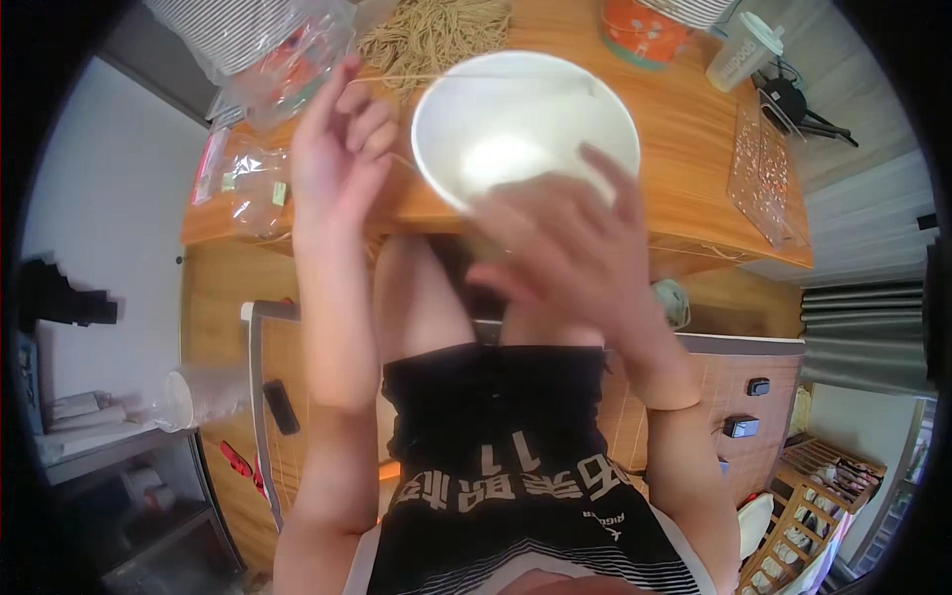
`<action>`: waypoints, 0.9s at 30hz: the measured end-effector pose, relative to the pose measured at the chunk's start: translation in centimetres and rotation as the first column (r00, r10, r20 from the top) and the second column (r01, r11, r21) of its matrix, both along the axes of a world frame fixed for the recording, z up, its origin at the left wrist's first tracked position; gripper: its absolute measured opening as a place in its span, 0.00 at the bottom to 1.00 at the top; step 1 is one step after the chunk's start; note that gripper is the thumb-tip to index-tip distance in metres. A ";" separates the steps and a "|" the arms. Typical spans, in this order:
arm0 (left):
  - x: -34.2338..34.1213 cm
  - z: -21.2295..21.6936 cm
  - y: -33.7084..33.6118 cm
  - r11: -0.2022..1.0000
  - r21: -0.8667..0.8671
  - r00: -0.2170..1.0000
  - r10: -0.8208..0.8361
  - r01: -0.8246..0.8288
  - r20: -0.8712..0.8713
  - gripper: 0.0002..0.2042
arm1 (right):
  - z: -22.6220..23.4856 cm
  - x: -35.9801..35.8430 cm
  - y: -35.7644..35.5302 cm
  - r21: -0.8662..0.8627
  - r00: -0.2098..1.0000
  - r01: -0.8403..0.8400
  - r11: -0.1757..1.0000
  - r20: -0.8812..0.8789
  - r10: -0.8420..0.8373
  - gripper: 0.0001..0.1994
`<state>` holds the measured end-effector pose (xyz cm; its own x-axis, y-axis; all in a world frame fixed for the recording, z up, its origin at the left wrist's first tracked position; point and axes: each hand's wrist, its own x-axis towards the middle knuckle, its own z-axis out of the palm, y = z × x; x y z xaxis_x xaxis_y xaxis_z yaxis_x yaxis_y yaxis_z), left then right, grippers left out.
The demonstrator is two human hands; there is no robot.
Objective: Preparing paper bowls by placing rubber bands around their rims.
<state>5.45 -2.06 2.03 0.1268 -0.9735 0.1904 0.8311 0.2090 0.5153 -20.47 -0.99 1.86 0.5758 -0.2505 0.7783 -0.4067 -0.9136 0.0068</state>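
A white round paper tub (526,129) stands near the table's front edge, its wide mouth facing me. To its left, my left hand (347,139) is raised with its fingers curled around a thin tan cord (397,78). The cord stretches from those fingers across the far side of the tub's mouth. Over the tub's near rim hangs my right hand (575,233), blurred by motion; its fingers look spread, and I see nothing held in them. Behind the tub lies a heap of tan cords (436,35).
Stacked tubs in clear plastic (248,50) sit at the back left, near a clear plastic container (260,188). At the back right are an orange tub (650,35) and a lidded cup (744,55). A clear patterned sheet (764,178) lies along the table's right side.
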 end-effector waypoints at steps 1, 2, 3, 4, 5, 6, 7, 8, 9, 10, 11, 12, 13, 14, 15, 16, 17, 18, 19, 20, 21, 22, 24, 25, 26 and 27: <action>0.4 -0.7 1.0 1.000 0.004 1.000 0.012 -0.012 0.002 0.09 | -0.7 -0.2 -1.5 -0.018 0.999 0.041 0.999 -0.009 -0.041 0.14; 0.4 -1.2 2.4 0.999 -0.051 0.998 -0.018 0.014 -0.066 0.09 | -1.1 -0.5 -2.9 -0.051 1.000 0.020 0.999 0.022 -0.019 0.12; 0.3 -1.7 3.8 0.993 -0.109 0.990 -0.051 0.037 -0.132 0.10 | -1.0 -1.0 -4.0 -0.047 1.000 0.011 0.999 0.026 -0.010 0.12; 0.1 -2.4 5.4 0.991 -0.131 0.982 -0.054 0.031 -0.182 0.11 | -0.6 -1.3 -5.0 -0.019 0.999 0.006 1.000 -0.041 -0.007 0.12; -0.6 -2.5 6.6 0.994 -0.109 0.987 -0.005 -0.012 -0.161 0.10 | -0.1 -1.9 -5.8 0.009 0.994 0.015 1.000 -0.111 -0.014 0.11; -1.4 -2.6 7.6 0.995 -0.087 0.989 0.042 -0.055 -0.140 0.10 | 0.3 -2.5 -6.5 0.043 0.980 0.040 0.998 -0.194 -0.031 0.12; -1.9 -3.1 8.6 0.986 -0.163 0.995 0.029 -0.044 -0.096 0.16 | 0.8 -2.5 -6.6 0.048 0.980 0.037 0.998 -0.195 -0.027 0.12; -3.2 -3.1 9.5 0.982 -0.160 0.995 0.090 -0.097 -0.052 0.20 | 1.2 -2.3 -6.8 -0.001 0.995 0.006 1.000 -0.097 -0.006 0.14; -4.3 -3.2 10.1 0.976 -0.159 0.989 0.150 -0.149 -0.007 0.24 | 1.4 -2.0 -6.7 -0.051 1.000 -0.018 0.999 0.000 0.018 0.15; -4.4 -4.2 10.4 0.953 -0.298 0.998 0.041 -0.054 -0.050 0.32 | 1.4 -1.8 -5.6 -0.051 0.998 -0.024 0.998 0.061 0.027 0.18; -5.2 -3.9 10.4 0.950 -0.303 0.997 0.052 -0.068 -0.060 0.34 | 0.5 -1.6 -4.2 0.024 0.981 -0.090 0.996 0.176 0.085 0.19; -5.6 -3.7 10.5 0.948 -0.307 0.996 0.065 -0.082 -0.067 0.35 | -0.8 -1.3 -2.7 0.094 0.947 -0.164 0.982 0.293 0.130 0.20; -5.0 -4.3 9.7 0.901 -0.432 0.997 -0.059 0.032 -0.049 0.36 | -1.4 -1.0 -1.0 0.219 0.918 -0.252 0.943 0.363 0.161 0.20; -5.5 -3.9 9.7 0.922 -0.387 0.977 -0.090 0.008 -0.194 0.35 | -2.2 -0.2 0.7 0.397 0.891 -0.325 0.858 0.432 0.138 0.21; -6.2 -3.2 9.6 0.941 -0.337 0.936 -0.108 -0.011 -0.335 0.35 | -2.9 0.7 2.1 0.550 0.864 -0.399 0.734 0.494 0.099 0.21; -6.9 -2.8 8.6 0.934 -0.354 0.902 -0.185 0.038 -0.390 0.33 | -3.9 1.0 2.4 0.617 0.825 -0.478 0.625 0.559 0.079 0.24; -6.9 -2.4 8.5 0.939 -0.341 0.906 -0.175 0.037 -0.386 0.33 | -4.6 2.0 3.2 0.698 0.773 -0.584 0.415 0.634 0.022 0.25; -7.0 -2.1 8.3 0.932 -0.362 0.880 -0.204 0.040 -0.428 0.32 | -5.2 2.8 3.8 0.718 0.722 -0.672 0.184 0.690 -0.056 0.25; -7.0 -2.0 8.3 0.923 -0.382 0.850 -0.235 0.044 -0.471 0.31 | -5.8 3.4 4.3 0.706 0.703 -0.705 0.066 0.708 -0.061 0.24; -7.1 -1.8 8.3 0.927 -0.371 0.852 -0.233 0.050 -0.468 0.31 | -5.9 3.6 4.7 0.702 0.699 -0.709 0.060 0.712 -0.072 0.24; -7.3 -1.6 8.4 0.932 -0.362 0.835 -0.219 0.025 -0.505 0.30 | -5.8 3.6 5.1 0.715 0.712 -0.698 0.032 0.698 -0.070 0.22; -7.4 -1.6 8.4 0.935 -0.354 0.816 -0.203 -0.002 -0.541 0.29 | -5.7 3.7 5.4 0.728 0.726 -0.685 0.004 0.684 -0.064 0.21; -7.3 -1.9 8.5 0.936 -0.353 0.833 -0.196 0.001 -0.518 0.29 | -5.8 4.2 5.7 0.717 0.714 -0.697 0.010 0.695 -0.087 0.18; -7.4 -2.1 8.5 0.933 -0.360 0.847 -0.188 -0.004 -0.497 0.28 | -5.8 4.3 5.7 0.710 0.705 -0.704 0.017 0.702 -0.098 0.15; -7.5 -2.2 8.5 0.933 -0.359 0.847 -0.188 -0.004 -0.498 0.28 | -5.6 4.3 5.7 0.710 0.706 -0.704 0.017 0.701 -0.099 0.15; -7.5 -2.4 8.5 0.930 -0.367 0.866 -0.175 -0.010 -0.469 0.28 | -5.1 4.4 5.6 0.750 0.740 -0.660 0.038 0.659 -0.134 0.12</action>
